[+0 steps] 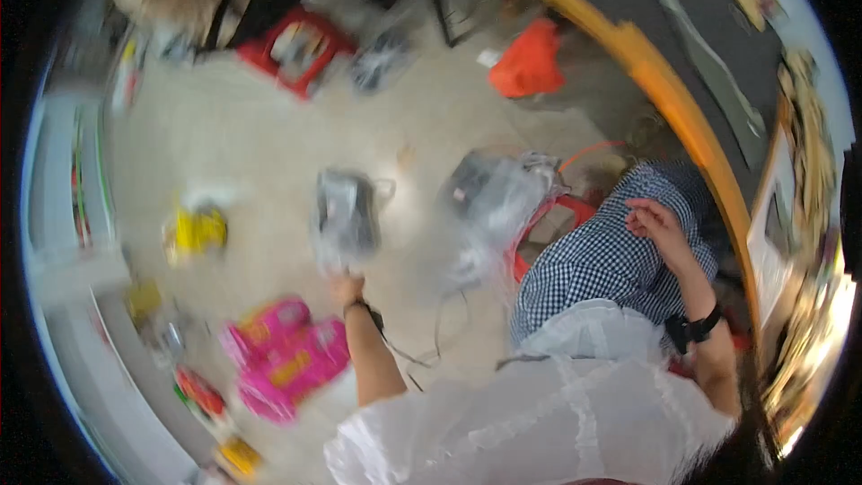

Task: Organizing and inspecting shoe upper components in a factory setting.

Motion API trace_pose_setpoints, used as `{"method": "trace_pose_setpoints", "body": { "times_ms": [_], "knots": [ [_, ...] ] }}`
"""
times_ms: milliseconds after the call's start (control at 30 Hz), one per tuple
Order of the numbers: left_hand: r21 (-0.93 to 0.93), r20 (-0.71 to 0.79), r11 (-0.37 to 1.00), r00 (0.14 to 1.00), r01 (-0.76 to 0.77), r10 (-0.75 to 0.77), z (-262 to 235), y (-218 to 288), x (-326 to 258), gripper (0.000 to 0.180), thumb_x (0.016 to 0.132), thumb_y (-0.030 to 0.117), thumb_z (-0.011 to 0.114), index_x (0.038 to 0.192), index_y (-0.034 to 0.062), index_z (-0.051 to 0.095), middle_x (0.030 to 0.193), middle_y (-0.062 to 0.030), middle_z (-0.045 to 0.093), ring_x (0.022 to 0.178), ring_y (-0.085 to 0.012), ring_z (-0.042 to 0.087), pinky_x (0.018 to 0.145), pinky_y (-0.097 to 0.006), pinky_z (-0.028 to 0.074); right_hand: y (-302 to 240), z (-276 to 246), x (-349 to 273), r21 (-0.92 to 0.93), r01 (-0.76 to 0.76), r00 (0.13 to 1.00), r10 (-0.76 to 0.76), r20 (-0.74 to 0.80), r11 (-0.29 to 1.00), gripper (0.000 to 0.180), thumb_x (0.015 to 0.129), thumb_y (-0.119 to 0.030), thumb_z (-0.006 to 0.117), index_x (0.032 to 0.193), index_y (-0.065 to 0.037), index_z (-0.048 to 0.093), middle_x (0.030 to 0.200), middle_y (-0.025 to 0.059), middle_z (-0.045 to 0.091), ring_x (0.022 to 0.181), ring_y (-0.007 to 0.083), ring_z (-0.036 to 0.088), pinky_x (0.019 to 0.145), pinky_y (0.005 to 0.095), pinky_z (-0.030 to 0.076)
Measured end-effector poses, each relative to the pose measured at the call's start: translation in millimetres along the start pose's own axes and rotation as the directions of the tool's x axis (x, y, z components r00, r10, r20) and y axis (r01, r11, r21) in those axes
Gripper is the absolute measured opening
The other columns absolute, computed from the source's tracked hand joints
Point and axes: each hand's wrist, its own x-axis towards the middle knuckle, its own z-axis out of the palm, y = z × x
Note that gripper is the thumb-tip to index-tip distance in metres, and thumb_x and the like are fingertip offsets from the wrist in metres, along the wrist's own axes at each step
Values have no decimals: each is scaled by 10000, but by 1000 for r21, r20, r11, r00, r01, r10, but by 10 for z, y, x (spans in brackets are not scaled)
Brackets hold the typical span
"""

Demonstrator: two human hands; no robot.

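My left hand (347, 287) is closed on the near end of a clear plastic bag with a dark grey item inside (348, 216). The bag is over the pale floor in the middle of the view, and blur hides what the item is. My right hand (657, 226) is held above my checkered lap, its fingers loosely bent and apart, with nothing in it. Between the hands lies a bigger clear plastic bag (503, 198) with dark contents, beside a red stool (557, 220).
Pink packages (287, 359) and a yellow package (199, 229) lie on the left, by white shelving (67, 180). A red stool (301, 49) and an orange-red bag (530, 61) stand farther off. An orange-edged table (682, 94) curves along the right.
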Motion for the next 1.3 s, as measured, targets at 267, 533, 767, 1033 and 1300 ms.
{"method": "trace_pose_setpoints", "body": {
  "times_ms": [267, 533, 767, 1033, 1300],
  "knots": [
    [292, -34, 500, 513, -815, 857, -497, 2322, 715, 673, 882, 504, 584, 1348, 30, 479, 1391, -167, 495, 1191, -331, 536, 974, -437, 463, 307, -104, -616, 20, 195, 967, -189, -170, 981, 262, 986, -114, 512, 1196, -1, 622, 1013, 87, 678, 906, 137, 644, 840, 277, 537],
    [-170, -202, 247, 279, -954, 939, -822, 3702, 55, 541, 900, 401, 589, 1317, 75, 475, 1367, -141, 458, 1091, -310, 543, 894, -439, 476, 348, -297, -1148, -21, 265, 908, -257, -331, 964, 253, 984, -110, 487, 1158, -9, 640, 920, 92, 680, 842, 148, 645, 786, 288, 542],
    [-540, -297, 96, 296, -836, 908, -1911, 3283, -500, 439, 916, 310, 592, 1290, 115, 472, 1345, -119, 425, 1003, -292, 549, 824, -440, 487, 650, -281, -1048, 41, 361, 871, -321, -373, 932, 268, 993, -133, 470, 1161, -11, 640, 893, 87, 677, 798, 139, 644, 738, 275, 540],
    [-844, -259, 57, 499, -533, 827, -3799, 1667, -2282, 352, 934, 207, 596, 1258, 160, 468, 1321, -94, 388, 902, -271, 556, 744, -442, 500, 264, -412, -1100, -80, 569, 781, -569, -260, 818, 251, 959, -107, 484, 1128, -5, 640, 877, 103, 675, 775, 174, 645, 732, 304, 529],
    [-723, -444, -99, 350, -683, 825, -4534, 1344, -4618, 314, 956, 233, 585, 1202, 51, 515, 905, -71, 586, 550, -114, 350, 533, -254, 405, -730, -109, -1289, -394, 795, 567, -796, 211, 462, 394, 871, -99, 623, 1259, -123, 560, 1310, 130, 516, 1222, 306, 460, 1023, 417, 396]
  ]
}}
